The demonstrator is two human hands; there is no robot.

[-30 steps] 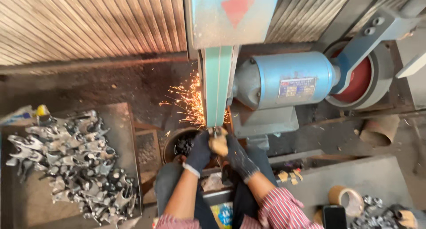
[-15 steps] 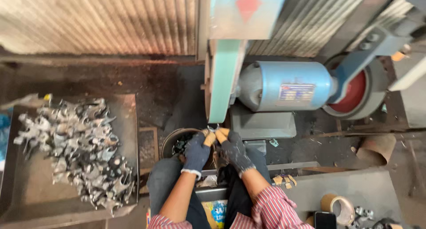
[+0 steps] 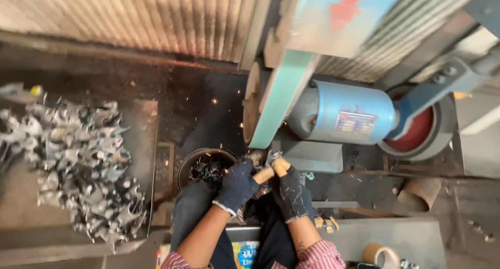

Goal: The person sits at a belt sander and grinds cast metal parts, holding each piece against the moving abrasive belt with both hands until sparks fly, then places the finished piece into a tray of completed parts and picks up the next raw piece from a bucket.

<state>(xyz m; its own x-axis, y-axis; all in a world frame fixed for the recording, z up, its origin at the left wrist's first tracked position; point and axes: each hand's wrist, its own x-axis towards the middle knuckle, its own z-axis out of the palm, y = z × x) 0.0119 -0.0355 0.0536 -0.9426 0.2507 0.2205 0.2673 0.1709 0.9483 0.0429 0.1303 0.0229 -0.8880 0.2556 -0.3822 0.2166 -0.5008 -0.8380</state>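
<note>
- Corrugated metal wall (image 3: 130,19): spans the top of the view, from 9 o'clock round to 2 o'clock.
- Belt grinder: green sanding belt (image 3: 278,99) runs diagonally at centre, 12 o'clock from the hands; blue motor housing (image 3: 346,113) just beside it at 3 o'clock; red-faced wheel (image 3: 422,131) further out at 3 o'clock. A few sparks show left of the belt's lower end.
- Table (image 3: 143,123): at 9 o'clock, carrying a heap of grey metal castings (image 3: 78,165).
- Round dark bucket (image 3: 200,167): at 9 o'clock from the hands, just beside them, holding dark pieces.
- Left hand (image 3: 237,185): dark glove, clenched on the workpiece from the left.
- Right hand (image 3: 289,191): dark glove, clenched on the same workpiece from the right.
- Workpiece (image 3: 265,167): small metal part with tan ends, grasped between both hands, at the lower end of the sanding belt; contact with the belt cannot be confirmed.
- Tape roll (image 3: 380,254): at 5 o'clock, well apart.
</note>
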